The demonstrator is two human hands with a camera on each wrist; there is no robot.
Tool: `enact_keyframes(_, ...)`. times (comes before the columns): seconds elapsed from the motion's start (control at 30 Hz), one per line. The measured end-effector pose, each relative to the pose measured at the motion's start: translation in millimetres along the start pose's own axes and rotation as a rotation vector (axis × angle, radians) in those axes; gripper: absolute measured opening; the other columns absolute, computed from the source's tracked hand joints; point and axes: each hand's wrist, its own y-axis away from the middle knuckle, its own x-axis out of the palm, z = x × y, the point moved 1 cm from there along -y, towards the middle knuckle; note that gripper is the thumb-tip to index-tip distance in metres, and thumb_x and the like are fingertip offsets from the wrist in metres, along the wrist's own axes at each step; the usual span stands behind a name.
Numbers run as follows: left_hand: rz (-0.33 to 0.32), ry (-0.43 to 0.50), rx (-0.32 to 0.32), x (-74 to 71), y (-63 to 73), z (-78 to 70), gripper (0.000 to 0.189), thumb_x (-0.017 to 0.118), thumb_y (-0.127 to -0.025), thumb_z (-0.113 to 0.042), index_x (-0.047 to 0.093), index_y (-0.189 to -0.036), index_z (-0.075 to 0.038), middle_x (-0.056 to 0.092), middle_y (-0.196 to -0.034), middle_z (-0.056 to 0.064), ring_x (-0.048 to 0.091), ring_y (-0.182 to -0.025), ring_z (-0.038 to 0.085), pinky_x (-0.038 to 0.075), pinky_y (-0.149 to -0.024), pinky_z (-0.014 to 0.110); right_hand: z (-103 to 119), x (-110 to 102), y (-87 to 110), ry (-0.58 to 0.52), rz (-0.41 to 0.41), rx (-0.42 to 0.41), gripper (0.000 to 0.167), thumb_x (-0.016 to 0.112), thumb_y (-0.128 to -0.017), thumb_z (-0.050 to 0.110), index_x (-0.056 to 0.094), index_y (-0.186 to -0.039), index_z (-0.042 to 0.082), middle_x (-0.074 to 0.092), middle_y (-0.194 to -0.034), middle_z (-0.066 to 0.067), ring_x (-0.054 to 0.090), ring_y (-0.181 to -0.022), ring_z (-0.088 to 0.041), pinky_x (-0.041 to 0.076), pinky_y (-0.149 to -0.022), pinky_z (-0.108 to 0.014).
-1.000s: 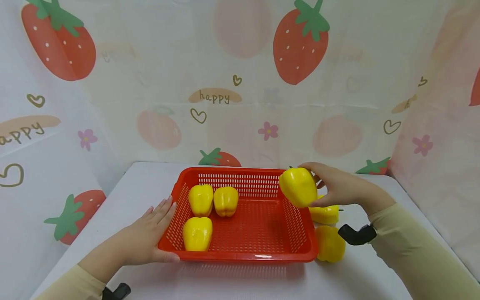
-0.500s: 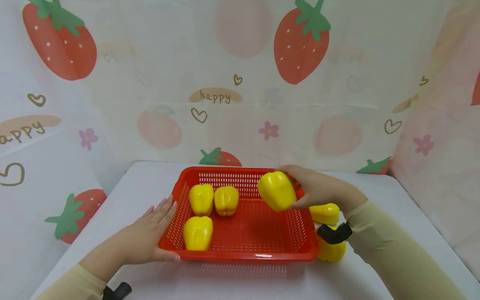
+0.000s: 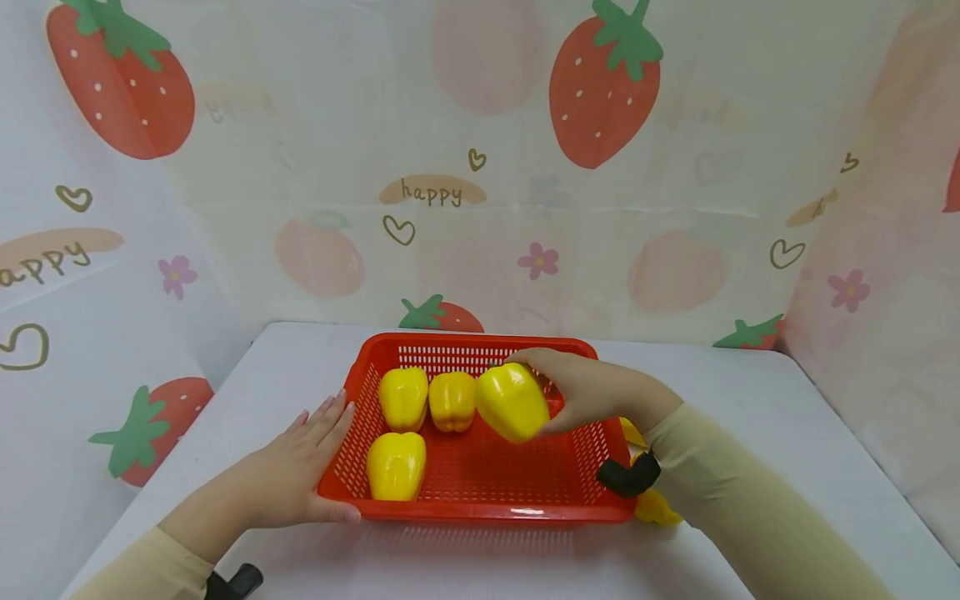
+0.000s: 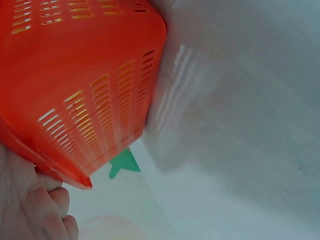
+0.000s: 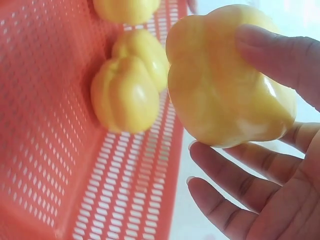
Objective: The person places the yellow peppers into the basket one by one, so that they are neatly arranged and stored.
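A red perforated plastic basket (image 3: 517, 510) sits on the table, with three yellow bell peppers inside: one at back left (image 3: 403, 398), another beside it (image 3: 452, 402), and one at front left (image 3: 396, 467). Above the middle of the basket, my right hand (image 3: 592, 390) holds a yellow bell pepper (image 3: 513, 403) between thumb and fingers. The right wrist view shows the thumb on one side of this pepper (image 5: 225, 80) and fingers on the other. My left hand (image 3: 292, 471) rests against the basket's left rim, its fingers straight in the head view.
More yellow bell pepper (image 3: 656, 507) shows right of the basket, mostly hidden by the right forearm. A white-covered table (image 3: 720, 375) carries everything. Strawberry-printed sheeting (image 3: 480, 167) hangs behind and at both sides.
My right hand has carried the bell pepper leftward and slightly down, from the basket's right rim to above its middle. The left hand and the basket have stayed put.
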Motion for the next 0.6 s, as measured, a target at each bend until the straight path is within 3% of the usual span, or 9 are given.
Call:
enact_keyframes(0.2, -0.004, 0.0, 0.005, 2.4, -0.6, 1.3, 0.122, 0.05, -0.06, -0.082, 0.015, -0.146, -0.004, 0.011, -0.152, 0.015, 0.011, -0.138, 0.034, 0.014, -0.108, 0.055, 5, 12, -12.8, 0.017, 0.029, -0.016, 0.077, 0.079, -0.07, 0.027, 0.035, -0.133, 0.025, 0.044, -0.119, 0.016, 0.043, -0.106, -0.003, 0.046, -0.088, -0.027)
enact_keyframes(0.6, -0.003, -0.004, -0.002, 2.1, -0.2, 0.8, 0.122, 0.051, -0.06, -0.082, 0.015, -0.146, -0.004, 0.011, -0.152, 0.014, 0.011, -0.138, 0.033, 0.015, -0.108, 0.055, 8, 24, -36.5, 0.091, 0.071, -0.001, 0.077, 0.077, -0.071, 0.033, 0.036, -0.135, 0.025, 0.044, -0.124, 0.014, 0.042, -0.112, -0.005, 0.042, -0.095, -0.031)
